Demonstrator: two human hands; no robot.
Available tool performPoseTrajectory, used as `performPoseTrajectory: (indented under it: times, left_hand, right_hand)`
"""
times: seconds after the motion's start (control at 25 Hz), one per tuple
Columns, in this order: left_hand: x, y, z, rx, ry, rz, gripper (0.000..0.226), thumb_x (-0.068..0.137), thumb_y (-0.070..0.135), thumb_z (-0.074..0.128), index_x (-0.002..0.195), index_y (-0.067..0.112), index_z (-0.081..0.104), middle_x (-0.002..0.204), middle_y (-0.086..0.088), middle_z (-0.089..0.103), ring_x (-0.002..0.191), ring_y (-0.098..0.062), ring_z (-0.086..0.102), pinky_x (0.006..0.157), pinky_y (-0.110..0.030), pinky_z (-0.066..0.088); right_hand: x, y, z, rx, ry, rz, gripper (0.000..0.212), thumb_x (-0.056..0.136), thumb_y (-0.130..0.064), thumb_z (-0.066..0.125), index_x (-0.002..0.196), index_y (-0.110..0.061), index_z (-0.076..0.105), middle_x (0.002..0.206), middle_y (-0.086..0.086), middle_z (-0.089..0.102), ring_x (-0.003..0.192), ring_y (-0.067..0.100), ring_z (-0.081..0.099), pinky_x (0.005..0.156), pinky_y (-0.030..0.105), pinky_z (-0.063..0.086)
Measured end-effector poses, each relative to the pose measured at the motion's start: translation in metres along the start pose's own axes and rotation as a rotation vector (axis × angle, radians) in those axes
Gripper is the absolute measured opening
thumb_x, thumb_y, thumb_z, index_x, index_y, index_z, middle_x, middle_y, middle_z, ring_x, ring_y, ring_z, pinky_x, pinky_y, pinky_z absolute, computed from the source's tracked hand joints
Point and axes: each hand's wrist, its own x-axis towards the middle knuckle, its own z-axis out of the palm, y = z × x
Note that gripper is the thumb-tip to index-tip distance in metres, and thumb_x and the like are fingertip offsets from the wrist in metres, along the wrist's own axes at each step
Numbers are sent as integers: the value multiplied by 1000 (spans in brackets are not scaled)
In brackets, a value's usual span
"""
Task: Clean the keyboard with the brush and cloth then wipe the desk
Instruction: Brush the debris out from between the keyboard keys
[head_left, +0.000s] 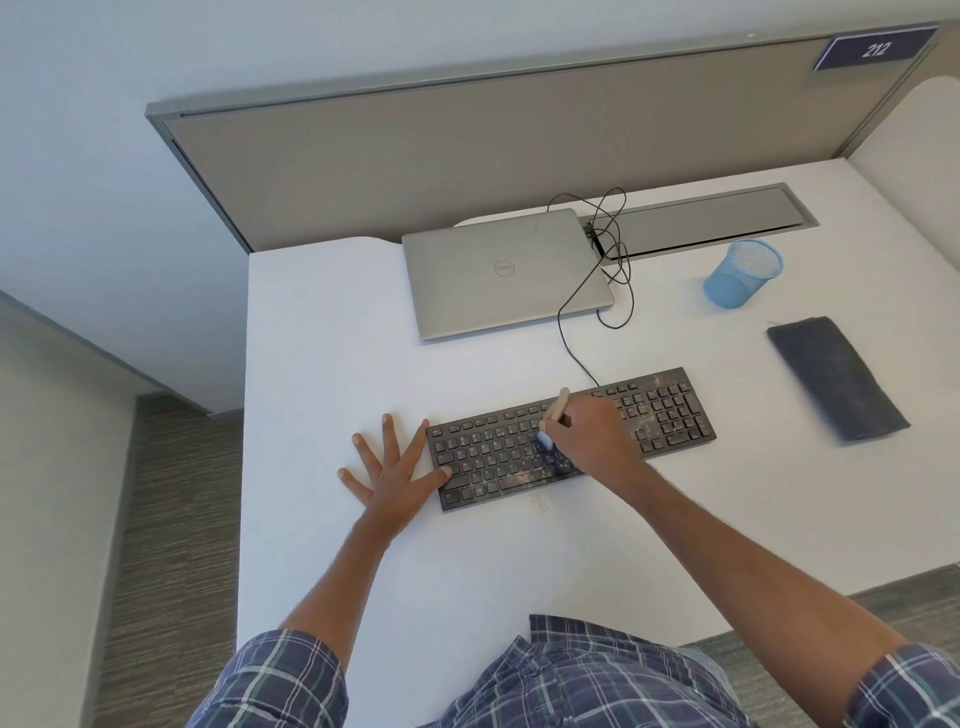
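Over the middle of the keyboard (493, 452), the right grip (592, 441) curls round the brush (559, 408), bristles on crumbed keys. The left grip (392, 467) lies spread flat, bracing its left end. Short strokes along each row should work best; the cloth (836, 379) lies to its right.

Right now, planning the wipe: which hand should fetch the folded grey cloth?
Right hand: the cloth lies beyond the black keyboard's right end; the left hand rests at its left end.
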Motion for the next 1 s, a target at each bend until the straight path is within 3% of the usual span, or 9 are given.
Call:
performPoseTrajectory:
  times: [0.12, 0.36, 0.44, 0.6, 0.84, 1.0]
  left_hand:
    - [1, 0, 0, 6, -3, 1, 85, 96, 61, 66, 159, 73, 10, 166, 32, -36, 147, -16, -54, 110, -62, -39]
    - [1, -1, 0, 12, -4, 3, 86, 95, 62, 66, 159, 73, 9, 167, 30, -37, 146, -16, -55, 111, -63, -39]
    - [1, -1, 0, 8, -2, 5, 85, 95, 62, 65, 159, 73, 9, 166, 31, -37, 145, -16, -56, 110, -62, -39]
    - [2, -2, 1, 5, 6, 6, 85, 95, 63, 65, 158, 74, 10, 164, 33, -38, 146, -15, -55, 110, -62, -39]
    - [3, 0, 1, 22, 9, -8, 85, 96, 63, 66, 160, 71, 10, 169, 28, -34, 150, -19, -51, 112, -65, -36]
    - [2, 0, 1, 26, 6, -12, 86, 96, 63, 66, 160, 70, 10, 169, 27, -34, 150, -20, -50, 113, -66, -35]
  right_hand:
    - [-5, 0, 2, -90, -59, 44, 34, 97, -21, 63, 63, -21, 58, 59, -7, 58, 53, 7, 52, 49, 27, 37]
    - [-2, 0, -2, 55, 38, -4, 22, 97, -22, 64, 82, -21, 80, 58, -11, 63, 50, 3, 54, 50, 17, 38]
    - [-1, 2, 1, 17, 30, -1, 23, 99, -25, 65, 82, -19, 78, 59, -9, 62, 51, 4, 53, 51, 20, 36]
    - [4, 9, 1, -97, -47, 51, 40, 98, -22, 67, 60, -17, 57, 53, -6, 52, 45, 6, 45, 45, 19, 31]
    - [5, 2, 1, -65, 48, 25, 28, 98, -30, 65, 77, -16, 77, 59, -3, 63, 52, 8, 53, 48, 25, 36]
    - [3, 5, 1, -158, -76, 56, 33, 99, -25, 62, 68, -15, 66, 58, -5, 60, 51, 10, 54, 47, 24, 36]
